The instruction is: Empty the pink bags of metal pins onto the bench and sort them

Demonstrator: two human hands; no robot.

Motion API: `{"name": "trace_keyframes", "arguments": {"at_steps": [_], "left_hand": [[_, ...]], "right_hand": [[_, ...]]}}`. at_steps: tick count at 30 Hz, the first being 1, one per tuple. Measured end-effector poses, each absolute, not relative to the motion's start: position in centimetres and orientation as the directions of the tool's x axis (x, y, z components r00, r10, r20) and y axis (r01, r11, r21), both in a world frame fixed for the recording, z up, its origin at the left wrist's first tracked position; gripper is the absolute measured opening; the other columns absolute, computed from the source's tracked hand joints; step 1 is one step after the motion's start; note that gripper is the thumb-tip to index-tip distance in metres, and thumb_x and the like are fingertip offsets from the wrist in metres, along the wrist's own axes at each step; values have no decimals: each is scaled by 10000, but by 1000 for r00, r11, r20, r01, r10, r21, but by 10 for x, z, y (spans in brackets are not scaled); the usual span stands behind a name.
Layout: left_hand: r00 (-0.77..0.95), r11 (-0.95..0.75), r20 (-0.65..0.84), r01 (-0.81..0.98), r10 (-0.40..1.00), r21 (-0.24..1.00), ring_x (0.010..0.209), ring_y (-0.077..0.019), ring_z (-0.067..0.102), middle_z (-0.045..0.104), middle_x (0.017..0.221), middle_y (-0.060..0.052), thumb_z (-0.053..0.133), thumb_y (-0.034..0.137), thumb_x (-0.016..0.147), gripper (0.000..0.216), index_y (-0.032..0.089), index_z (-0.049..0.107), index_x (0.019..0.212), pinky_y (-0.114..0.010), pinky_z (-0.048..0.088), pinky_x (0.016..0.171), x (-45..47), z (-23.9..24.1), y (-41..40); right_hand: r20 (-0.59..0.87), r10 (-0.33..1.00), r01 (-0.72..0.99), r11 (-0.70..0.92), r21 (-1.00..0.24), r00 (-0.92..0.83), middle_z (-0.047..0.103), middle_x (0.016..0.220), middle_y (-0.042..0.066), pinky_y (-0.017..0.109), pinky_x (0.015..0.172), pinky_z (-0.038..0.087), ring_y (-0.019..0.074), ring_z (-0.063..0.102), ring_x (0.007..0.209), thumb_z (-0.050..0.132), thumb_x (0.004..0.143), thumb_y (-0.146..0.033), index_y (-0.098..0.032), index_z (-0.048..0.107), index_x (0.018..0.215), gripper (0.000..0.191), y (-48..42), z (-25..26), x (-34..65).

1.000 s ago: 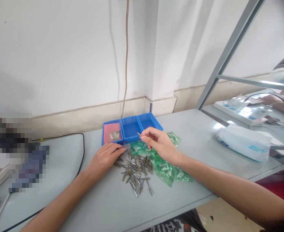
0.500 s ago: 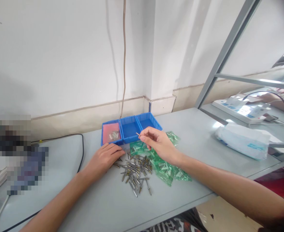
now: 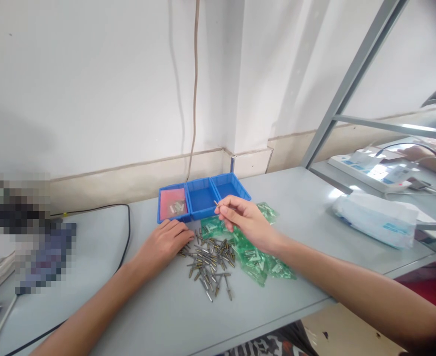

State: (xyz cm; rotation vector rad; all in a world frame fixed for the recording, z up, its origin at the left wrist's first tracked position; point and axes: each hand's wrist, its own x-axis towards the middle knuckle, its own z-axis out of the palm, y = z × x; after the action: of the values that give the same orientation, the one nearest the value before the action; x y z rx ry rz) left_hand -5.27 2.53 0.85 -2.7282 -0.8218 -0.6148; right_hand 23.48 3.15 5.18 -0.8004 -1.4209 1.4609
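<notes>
Above the pile, my right hand (image 3: 244,220) pinches a thin copper-coloured metal pin (image 3: 217,203) between thumb and fingertips, its tip poking out to the left. My left hand (image 3: 168,241) lies flat with fingers stretched, at the left edge of a loose pile of small metal pins (image 3: 212,257) in silver and brass tones. Just behind the hands stand joined blue bins. The left bin (image 3: 188,216) has a pink sheet and a clear bag of small pale pieces in it. Under and beside my right hand lie green plastic bags (image 3: 253,264) with small pale pieces inside.
A white soft pack (image 3: 377,220) rests at the right by a grey metal frame (image 3: 332,118). Behind it is a white power strip (image 3: 366,173). A black cable (image 3: 128,232) crosses the left of the grey table. Blurred-out objects sit at far left.
The view has shifted slightly, so things appear a little further right. My right hand still pinches the pin, which now shows less beyond the fingertips. My left hand stays by the pile.
</notes>
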Motion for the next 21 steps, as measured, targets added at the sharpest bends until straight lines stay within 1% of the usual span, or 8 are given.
{"name": "trace_keyframes", "arguments": {"at_steps": [4,6,8,11,13,16,18,21], "left_hand": [[749,-829,461,557,476,-49,919,-202,625,717,1025,-60,490,179,1125,195,188,683,1151,-347,452,823,-53,9,25],[749,-830,452,557,485,-33,922,-201,627,723,1043,-61,487,177,1126,203,191,686,1161,-349,453,825,-53,10,25],[756,-829,429,559,495,-27,921,-201,628,724,1044,-63,477,180,1129,216,191,691,1155,-352,453,822,-54,10,25],[760,-821,399,570,514,-27,909,-202,627,719,1024,-63,465,196,1134,237,190,701,1125,-355,452,810,-54,11,25],[754,-814,392,581,527,-23,903,-201,623,713,1013,-62,466,201,1135,239,187,704,1112,-356,448,805,-54,11,26],[746,-808,394,589,537,-15,897,-200,615,705,1006,-59,481,201,1131,222,186,702,1118,-354,440,807,-54,10,26],[743,-807,398,590,538,-12,889,-200,608,700,994,-56,500,209,1127,202,186,700,1128,-352,435,810,-54,9,26],[738,-804,402,594,542,-5,882,-203,604,696,978,-52,517,219,1122,186,185,701,1129,-353,433,815,-55,8,26]], "right_hand": [[69,878,-342,-112,-933,-474,582,833,-13,250,591,331,82,479,615,770,978,-466,-188,712,972,285,33,53,236],[59,863,-365,-150,-919,-502,570,826,-18,245,591,325,78,469,611,776,976,-456,-183,707,974,281,33,53,236],[57,863,-346,-140,-928,-502,591,861,-11,251,596,340,81,471,612,778,972,-459,-188,696,982,284,33,52,235],[99,887,-209,4,-978,-450,645,946,11,277,616,392,106,496,630,741,992,-480,-212,665,986,279,32,50,235],[216,896,-35,220,-975,-387,663,967,24,303,662,437,145,540,700,686,1027,-470,-230,659,991,244,30,49,234],[425,831,233,521,-821,-360,650,947,39,331,744,472,199,587,840,631,1067,-390,-250,688,1001,164,25,47,234],[488,787,310,604,-734,-377,634,934,41,335,753,478,205,591,851,631,1069,-333,-253,699,993,129,22,46,234],[506,777,327,622,-712,-376,626,932,35,331,754,494,196,595,838,659,1053,-277,-250,700,970,97,20,47,234]]}}
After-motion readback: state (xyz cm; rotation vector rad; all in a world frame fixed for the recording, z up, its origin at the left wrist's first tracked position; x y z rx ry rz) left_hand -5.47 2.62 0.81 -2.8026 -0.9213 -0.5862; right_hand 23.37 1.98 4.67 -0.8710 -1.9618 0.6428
